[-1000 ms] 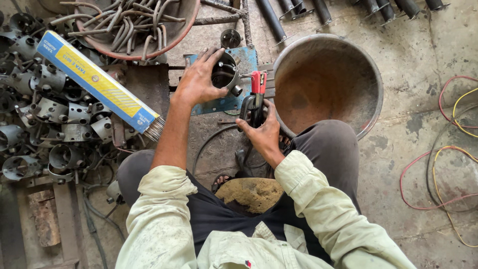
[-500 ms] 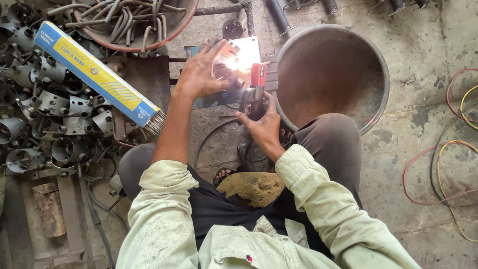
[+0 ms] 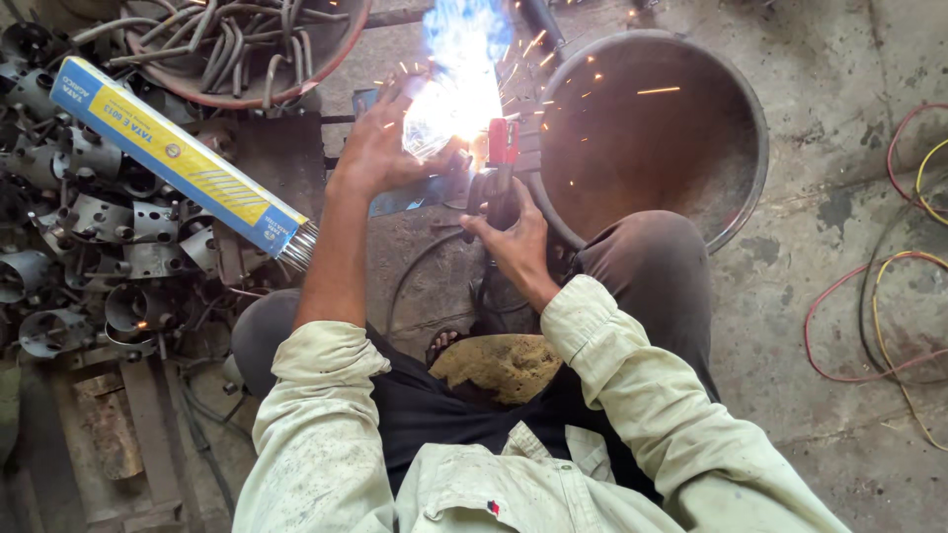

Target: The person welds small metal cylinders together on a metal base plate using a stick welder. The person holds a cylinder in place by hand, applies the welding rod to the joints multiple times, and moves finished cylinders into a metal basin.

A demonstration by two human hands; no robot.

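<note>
The left hand (image 3: 380, 148) is spread over a metal part (image 3: 427, 133) at 12 o'clock, fingers grasping it, though the glare hides most of the part; the part sits on a blue jig (image 3: 395, 202) on the floor; the right hand (image 3: 513, 237) is clenched around a welding holder (image 3: 502, 168) with a red clamp head, just at 3 o'clock of the left hand; a white-blue arc (image 3: 464, 94) burns where the holder's tip meets the part, with smoke rising and sparks flying toward 1 o'clock; a black cable (image 3: 415, 271) curves away below the holder toward 7 o'clock.

A large rusty pan (image 3: 731, 207) lies at 2 o'clock, just beside the right hand; a long blue-and-yellow electrode box (image 3: 178, 158) lies tilted at 10 o'clock, rod ends showing at its open end; a heap of pipe clamps (image 3: 89, 227) fills 9 o'clock; a round tub of bent rods (image 3: 237, 44) sits at 11 o'clock; red and yellow wires (image 3: 869, 296) trail over the concrete at 3 o'clock, well apart from the hands.
</note>
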